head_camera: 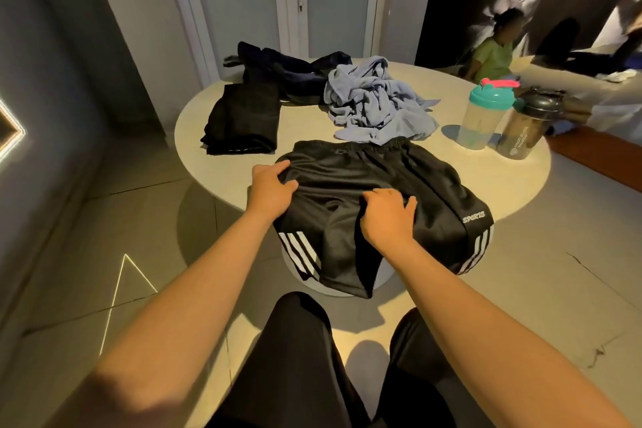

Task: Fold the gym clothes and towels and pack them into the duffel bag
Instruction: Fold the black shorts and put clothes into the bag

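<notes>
On the left of the round table [521, 184] lies a black garment [243, 122], folded flat into a long rectangle. Just behind it a navy garment [295, 69] sprawls unfolded along the far edge. Nearer the person, the left hand [271, 189] has its fingers curled into the left side of the shorts [375, 170], gripping a bunch of fabric just below the waistband. The shorts are black with white side stripes. They lie spread at the near edge of the table, waistband away from the person, and their legs hang over the rim toward the person's knees. The word SPORTS shows on the right leg. The right hand [387, 215] rests at the middle of the shorts, its fingers bent and pinching the fabric into folds and its thumb stretched out to the right. Beyond the waistband and touching it, a blue cloth [375, 104] sits in a crumpled heap. Further right stand two shakers side by side, a clear one with a teal lid [486, 115] and a dark one [528, 125]. Behind them, off the table, sits a person in a green shirt [493, 57].
</notes>
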The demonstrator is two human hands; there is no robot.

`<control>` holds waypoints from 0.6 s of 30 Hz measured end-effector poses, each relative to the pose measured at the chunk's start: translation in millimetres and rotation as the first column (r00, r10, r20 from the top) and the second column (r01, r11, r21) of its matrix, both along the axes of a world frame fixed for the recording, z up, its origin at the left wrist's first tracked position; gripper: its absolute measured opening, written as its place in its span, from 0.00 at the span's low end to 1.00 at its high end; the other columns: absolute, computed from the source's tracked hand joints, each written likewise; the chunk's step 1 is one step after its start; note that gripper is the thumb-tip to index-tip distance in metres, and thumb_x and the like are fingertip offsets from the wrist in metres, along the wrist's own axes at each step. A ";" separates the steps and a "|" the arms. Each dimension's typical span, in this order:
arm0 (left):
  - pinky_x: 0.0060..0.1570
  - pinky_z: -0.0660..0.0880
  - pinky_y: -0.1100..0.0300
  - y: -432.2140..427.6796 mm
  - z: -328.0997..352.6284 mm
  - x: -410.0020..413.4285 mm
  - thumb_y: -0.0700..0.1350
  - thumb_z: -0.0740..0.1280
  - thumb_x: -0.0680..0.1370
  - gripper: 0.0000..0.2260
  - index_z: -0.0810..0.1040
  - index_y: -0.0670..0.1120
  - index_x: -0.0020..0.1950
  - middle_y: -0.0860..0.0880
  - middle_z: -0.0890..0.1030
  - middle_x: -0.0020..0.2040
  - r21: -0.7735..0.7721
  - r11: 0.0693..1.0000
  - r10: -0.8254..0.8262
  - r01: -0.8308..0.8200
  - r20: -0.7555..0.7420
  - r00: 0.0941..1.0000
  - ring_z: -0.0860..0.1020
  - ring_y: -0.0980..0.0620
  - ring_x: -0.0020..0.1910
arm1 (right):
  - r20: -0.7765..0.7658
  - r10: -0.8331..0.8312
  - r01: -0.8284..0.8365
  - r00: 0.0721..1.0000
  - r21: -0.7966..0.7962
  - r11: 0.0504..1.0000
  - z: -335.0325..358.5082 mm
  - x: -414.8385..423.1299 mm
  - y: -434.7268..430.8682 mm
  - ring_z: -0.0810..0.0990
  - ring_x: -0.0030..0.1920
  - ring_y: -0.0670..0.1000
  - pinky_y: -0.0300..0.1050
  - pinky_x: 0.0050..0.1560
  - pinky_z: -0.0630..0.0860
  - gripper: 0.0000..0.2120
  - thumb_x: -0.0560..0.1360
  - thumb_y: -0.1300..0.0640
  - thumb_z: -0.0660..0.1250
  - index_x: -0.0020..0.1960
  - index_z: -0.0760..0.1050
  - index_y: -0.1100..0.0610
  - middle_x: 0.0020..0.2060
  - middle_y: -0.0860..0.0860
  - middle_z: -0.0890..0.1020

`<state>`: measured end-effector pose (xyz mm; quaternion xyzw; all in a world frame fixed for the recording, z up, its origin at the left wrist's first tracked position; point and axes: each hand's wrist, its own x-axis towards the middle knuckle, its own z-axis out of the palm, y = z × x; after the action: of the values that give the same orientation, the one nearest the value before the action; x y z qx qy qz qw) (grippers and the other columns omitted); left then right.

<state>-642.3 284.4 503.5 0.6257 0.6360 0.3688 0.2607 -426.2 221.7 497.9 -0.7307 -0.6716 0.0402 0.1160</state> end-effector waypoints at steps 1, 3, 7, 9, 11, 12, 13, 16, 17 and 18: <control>0.68 0.64 0.61 0.0 2.2 -1.2 0.42 0.69 0.80 0.22 0.72 0.47 0.75 0.43 0.68 0.69 0.028 0.999 0.021 -0.021 0.017 1.000 0.72 0.48 0.64 | 0.023 -0.014 0.013 1.000 0.022 1.000 -0.7 2.1 0.9 0.62 0.75 0.57 0.67 0.76 0.51 0.16 0.80 0.57 0.62 0.68 0.74 0.53 0.69 0.53 0.73; 0.65 0.61 0.66 -0.5 4.8 -2.0 0.42 0.67 0.81 0.21 0.71 0.47 0.75 0.43 0.68 0.71 0.068 0.997 0.043 -0.045 0.025 0.999 0.71 0.50 0.64 | 0.006 0.054 -0.054 0.999 0.109 0.993 -2.9 3.4 5.0 0.67 0.71 0.56 0.61 0.74 0.61 0.16 0.79 0.57 0.62 0.66 0.77 0.54 0.65 0.52 0.76; 0.71 0.63 0.56 -7.8 -3.6 -8.2 0.40 0.64 0.82 0.19 0.75 0.48 0.73 0.41 0.71 0.73 0.001 0.998 -0.067 0.067 -0.099 0.993 0.69 0.42 0.72 | -0.161 0.226 -0.229 0.961 -0.002 0.973 -6.5 -2.2 6.6 0.65 0.74 0.54 0.61 0.75 0.59 0.22 0.81 0.50 0.58 0.74 0.70 0.50 0.72 0.50 0.70; 0.71 0.65 0.56 -15.6 -5.3 -13.0 0.35 0.61 0.81 0.19 0.78 0.47 0.70 0.43 0.74 0.71 -0.018 0.998 -0.067 0.065 -0.127 0.990 0.71 0.42 0.70 | -0.151 0.152 -0.167 0.977 -0.094 0.981 -5.8 -3.3 6.9 0.63 0.75 0.55 0.64 0.76 0.54 0.23 0.81 0.49 0.57 0.75 0.67 0.50 0.74 0.51 0.67; 0.72 0.63 0.57 -19.8 -4.0 -18.0 0.32 0.57 0.81 0.21 0.77 0.46 0.71 0.43 0.71 0.74 -0.002 1.000 -0.018 0.018 -0.107 0.994 0.69 0.43 0.73 | -0.118 0.034 -0.041 0.992 -0.053 0.998 -1.9 -5.0 7.5 0.68 0.70 0.59 0.64 0.73 0.60 0.20 0.79 0.53 0.59 0.70 0.71 0.52 0.69 0.54 0.72; 0.73 0.61 0.56 -20.8 -3.9 -19.1 0.32 0.56 0.81 0.22 0.75 0.46 0.72 0.43 0.67 0.77 0.008 1.000 0.010 -0.009 -0.106 0.994 0.65 0.42 0.76 | -0.077 -0.002 0.002 0.997 -0.002 1.000 0.3 -6.4 7.3 0.70 0.67 0.60 0.62 0.70 0.64 0.18 0.78 0.54 0.60 0.67 0.72 0.53 0.66 0.55 0.74; 0.75 0.57 0.54 -22.4 -4.3 -18.9 0.32 0.56 0.81 0.23 0.74 0.47 0.73 0.44 0.60 0.80 0.022 0.999 0.032 -0.030 -0.117 0.993 0.59 0.43 0.78 | -0.053 0.007 -0.004 0.999 0.055 0.998 1.4 -8.8 7.6 0.70 0.66 0.60 0.59 0.67 0.67 0.17 0.78 0.54 0.60 0.66 0.73 0.54 0.64 0.55 0.75; 0.75 0.52 0.49 -32.6 -15.3 -13.4 0.39 0.62 0.80 0.19 0.75 0.54 0.68 0.47 0.56 0.80 0.165 0.984 0.105 -0.058 -0.290 0.951 0.52 0.42 0.77 | -0.118 0.215 -0.209 0.969 0.063 0.976 -3.5 -19.0 10.4 0.67 0.70 0.57 0.58 0.70 0.64 0.20 0.81 0.49 0.59 0.72 0.71 0.51 0.68 0.53 0.72; 0.72 0.53 0.49 -35.9 -20.7 -12.0 0.43 0.63 0.79 0.16 0.75 0.55 0.66 0.48 0.59 0.77 0.208 0.977 0.115 -0.041 -0.356 0.927 0.56 0.42 0.74 | -0.123 0.264 -0.266 0.957 0.003 0.964 -5.8 -21.9 11.9 0.64 0.73 0.56 0.60 0.73 0.60 0.22 0.82 0.47 0.58 0.74 0.68 0.49 0.72 0.52 0.70; 0.71 0.55 0.49 -38.1 -25.3 -11.7 0.47 0.63 0.80 0.14 0.75 0.56 0.66 0.49 0.62 0.75 0.206 0.978 0.105 -0.023 -0.398 0.911 0.59 0.43 0.72 | -0.108 0.281 -0.288 0.954 -0.059 0.956 -7.8 -22.4 14.4 0.61 0.76 0.55 0.63 0.75 0.56 0.23 0.83 0.46 0.56 0.76 0.65 0.48 0.74 0.51 0.66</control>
<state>-653.9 246.3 478.2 0.6900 0.6570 0.3001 0.0473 -448.6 236.1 490.0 -0.6272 -0.7614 0.1171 0.1148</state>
